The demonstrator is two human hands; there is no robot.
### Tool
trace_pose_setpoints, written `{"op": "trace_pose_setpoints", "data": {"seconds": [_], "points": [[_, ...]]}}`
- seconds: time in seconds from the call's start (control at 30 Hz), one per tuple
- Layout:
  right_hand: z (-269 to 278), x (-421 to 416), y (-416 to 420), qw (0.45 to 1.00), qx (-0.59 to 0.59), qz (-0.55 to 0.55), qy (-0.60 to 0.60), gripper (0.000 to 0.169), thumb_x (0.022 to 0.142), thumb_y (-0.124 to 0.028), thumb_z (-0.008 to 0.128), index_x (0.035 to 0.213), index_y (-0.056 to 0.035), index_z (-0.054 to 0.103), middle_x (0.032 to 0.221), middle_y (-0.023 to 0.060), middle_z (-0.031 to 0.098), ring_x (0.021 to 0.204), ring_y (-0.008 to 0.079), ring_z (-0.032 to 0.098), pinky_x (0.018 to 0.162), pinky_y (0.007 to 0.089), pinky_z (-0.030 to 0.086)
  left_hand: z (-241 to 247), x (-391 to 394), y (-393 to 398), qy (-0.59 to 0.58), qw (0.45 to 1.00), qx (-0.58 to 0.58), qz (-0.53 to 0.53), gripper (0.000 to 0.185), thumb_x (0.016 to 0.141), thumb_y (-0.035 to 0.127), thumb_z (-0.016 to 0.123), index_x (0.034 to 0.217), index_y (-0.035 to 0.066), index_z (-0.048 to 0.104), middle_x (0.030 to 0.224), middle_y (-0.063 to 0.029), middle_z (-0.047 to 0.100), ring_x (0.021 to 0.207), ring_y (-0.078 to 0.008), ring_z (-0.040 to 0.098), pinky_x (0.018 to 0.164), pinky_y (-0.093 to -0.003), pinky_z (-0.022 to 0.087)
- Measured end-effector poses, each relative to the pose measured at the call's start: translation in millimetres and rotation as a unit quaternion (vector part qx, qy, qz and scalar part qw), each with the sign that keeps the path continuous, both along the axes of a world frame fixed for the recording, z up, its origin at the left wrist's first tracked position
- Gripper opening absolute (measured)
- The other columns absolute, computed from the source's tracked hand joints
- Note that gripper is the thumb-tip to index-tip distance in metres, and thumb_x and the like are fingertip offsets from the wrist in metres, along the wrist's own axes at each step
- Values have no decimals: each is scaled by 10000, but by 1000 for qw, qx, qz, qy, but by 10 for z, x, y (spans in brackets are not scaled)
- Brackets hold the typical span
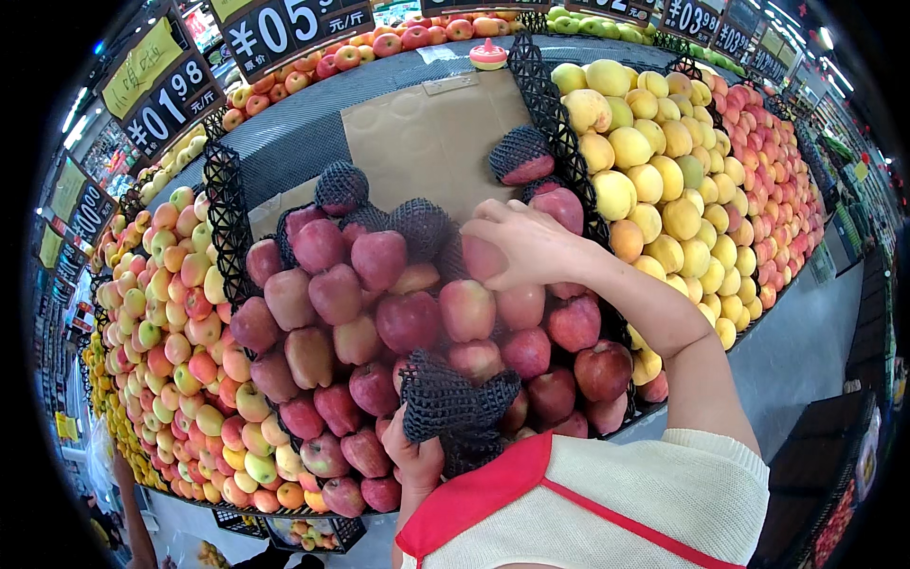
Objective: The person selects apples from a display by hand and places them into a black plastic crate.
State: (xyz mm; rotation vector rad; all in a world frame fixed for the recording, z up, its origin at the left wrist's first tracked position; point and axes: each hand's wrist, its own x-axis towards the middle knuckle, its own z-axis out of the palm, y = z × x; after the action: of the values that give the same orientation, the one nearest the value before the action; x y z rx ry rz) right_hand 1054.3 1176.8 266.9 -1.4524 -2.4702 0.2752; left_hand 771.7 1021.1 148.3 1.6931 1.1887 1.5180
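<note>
My right hand reaches over the pile and has its fingers around a red apple. Close to my body, my left hand holds several dark foam net sleeves, bunched together. Red apples are heaped between and beyond my hands. Some at the back sit in dark foam nets, such as the netted apple at the left and another netted apple at the right. Behind the heap a brown cardboard sheet lies on the sloping shelf.
Black lattice dividers flank the heap. Left are yellow-red apples; right are yellow peaches. A pink spinning-top-like object lies at the back. Price signs hang above. Another person's arm shows at lower left.
</note>
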Motion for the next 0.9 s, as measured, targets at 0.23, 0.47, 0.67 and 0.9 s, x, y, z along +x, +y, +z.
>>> {"op": "trace_pose_setpoints", "data": {"seconds": [0.23, 0.47, 0.67, 0.9], "points": [[81, 89, -77, 999, 36, 24, -26, 612, 690, -266, 824, 1215, -72, 574, 1284, 149, 539, 1152, 377, 557, 983, 485, 458, 37, -8, 9, 4, 1000, 9, -12, 294, 813, -81, 631, 1095, -55, 705, 938, -132, 743, 844, -215, 722, 785, -306, 539], [-89, 50, 150, 986, -18, 91, 135, 619, 713, -182, 823, 1246, -25, 551, 1352, 179, 507, 1270, 381, 512, 1071, 431, 437, 22, -15, -46, -8, 1000, -25, -5, 233, 855, -59, 645, 1081, -52, 704, 941, -141, 744, 853, -218, 723, 787, -305, 547], [-512, -216, 401, 949, 10, 215, 231, 667, 829, -235, 771, 1378, -9, 465, 1571, 216, 296, 1461, 398, 294, 1198, 479, 283, -10, 12, -24, -12, 1000, -20, 3, 245, 845, -71, 652, 1083, -51, 709, 944, -136, 749, 861, -209, 725, 794, -305, 550], [-409, -152, 431, 942, -59, 198, 266, 594, 920, -271, 710, 1390, 1, 470, 1567, 214, 329, 1450, 377, 345, 1190, 441, 311, 27, 9, 15, 6, 1000, 0, -4, 257, 833, -95, 627, 1073, -51, 711, 934, -122, 747, 847, -187, 719, 789, -291, 543]]}}
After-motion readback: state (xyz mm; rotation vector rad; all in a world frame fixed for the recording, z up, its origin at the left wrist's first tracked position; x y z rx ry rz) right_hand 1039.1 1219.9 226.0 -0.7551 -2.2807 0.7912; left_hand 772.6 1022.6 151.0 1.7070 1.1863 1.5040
